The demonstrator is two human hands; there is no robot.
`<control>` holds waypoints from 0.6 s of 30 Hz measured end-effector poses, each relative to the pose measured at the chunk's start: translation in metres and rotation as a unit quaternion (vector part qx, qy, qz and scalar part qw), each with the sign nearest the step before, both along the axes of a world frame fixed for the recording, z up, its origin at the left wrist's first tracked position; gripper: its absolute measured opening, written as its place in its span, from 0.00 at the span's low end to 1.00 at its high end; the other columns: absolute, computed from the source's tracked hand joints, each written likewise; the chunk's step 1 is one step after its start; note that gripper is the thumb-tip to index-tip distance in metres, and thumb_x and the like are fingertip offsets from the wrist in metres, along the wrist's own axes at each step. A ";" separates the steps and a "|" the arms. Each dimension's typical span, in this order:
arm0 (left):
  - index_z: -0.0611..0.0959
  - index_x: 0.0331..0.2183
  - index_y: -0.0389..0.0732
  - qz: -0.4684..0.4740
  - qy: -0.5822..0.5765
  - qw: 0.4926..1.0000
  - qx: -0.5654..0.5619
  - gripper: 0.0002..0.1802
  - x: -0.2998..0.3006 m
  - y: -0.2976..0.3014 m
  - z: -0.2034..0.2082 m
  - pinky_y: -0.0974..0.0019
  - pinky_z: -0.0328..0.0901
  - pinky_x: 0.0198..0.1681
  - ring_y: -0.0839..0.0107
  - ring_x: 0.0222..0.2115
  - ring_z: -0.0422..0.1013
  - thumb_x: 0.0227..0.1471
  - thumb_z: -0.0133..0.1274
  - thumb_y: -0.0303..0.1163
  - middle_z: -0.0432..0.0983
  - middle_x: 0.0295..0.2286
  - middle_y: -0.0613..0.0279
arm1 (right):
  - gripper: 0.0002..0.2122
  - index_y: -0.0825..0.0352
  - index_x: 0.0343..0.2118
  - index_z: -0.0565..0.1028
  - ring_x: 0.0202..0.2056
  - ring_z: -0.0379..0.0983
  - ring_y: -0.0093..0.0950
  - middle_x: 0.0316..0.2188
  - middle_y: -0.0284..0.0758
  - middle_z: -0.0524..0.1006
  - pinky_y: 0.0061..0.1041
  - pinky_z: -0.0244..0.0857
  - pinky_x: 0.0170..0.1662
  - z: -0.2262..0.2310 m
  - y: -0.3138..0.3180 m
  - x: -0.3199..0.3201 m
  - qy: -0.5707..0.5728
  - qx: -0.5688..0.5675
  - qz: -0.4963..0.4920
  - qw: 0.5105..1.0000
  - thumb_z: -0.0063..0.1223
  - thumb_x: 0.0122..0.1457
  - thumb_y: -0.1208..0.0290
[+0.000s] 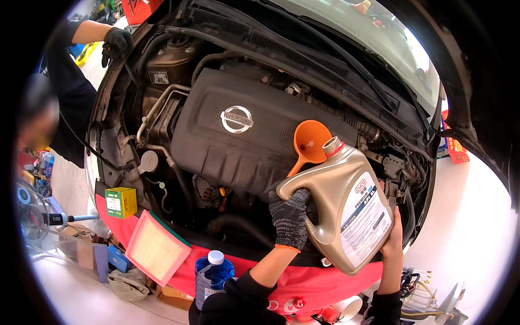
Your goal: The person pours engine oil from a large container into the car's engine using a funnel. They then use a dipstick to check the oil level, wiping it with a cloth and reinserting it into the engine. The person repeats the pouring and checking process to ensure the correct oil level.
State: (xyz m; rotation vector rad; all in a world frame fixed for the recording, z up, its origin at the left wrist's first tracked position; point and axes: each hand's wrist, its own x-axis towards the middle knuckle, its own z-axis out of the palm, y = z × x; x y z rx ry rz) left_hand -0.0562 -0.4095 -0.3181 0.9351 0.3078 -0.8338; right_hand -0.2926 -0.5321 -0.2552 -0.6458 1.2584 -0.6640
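My left hand (290, 216), in a dark grey knit glove with an orange cuff, is closed around the handle of a gold oil jug (325, 187). My bare right hand (394, 238) grips the jug's lower right side. The jug is tilted over the engine bay, its uncapped mouth with a red ring pointing up and away from me. Just left of that mouth, an orange funnel (303, 138) leans with its cup toward me. Its stem runs down behind my gloved hand, so I cannot tell what holds it. The black engine cover (222, 146) lies beyond.
A red fender cover (244, 268) drapes the car's front edge. On it sit a yellow-green box (121, 202), an air filter (158, 246) and a blue fluid bottle (215, 276). A co-worker's gloved hand (116, 44) rests at the far left fender. Cables and tools (420, 292) lie at lower right.
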 end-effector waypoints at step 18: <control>0.70 0.42 0.40 0.001 0.061 0.998 -0.021 0.21 0.000 -0.003 0.002 0.74 0.67 0.21 0.77 0.20 0.69 0.44 0.56 0.19 0.72 0.29 0.62 | 0.28 0.70 0.50 0.70 0.42 0.75 0.35 0.45 0.42 0.76 0.32 0.70 0.47 0.013 -0.005 0.002 0.024 0.017 -0.002 1.000 0.35 0.63 0.48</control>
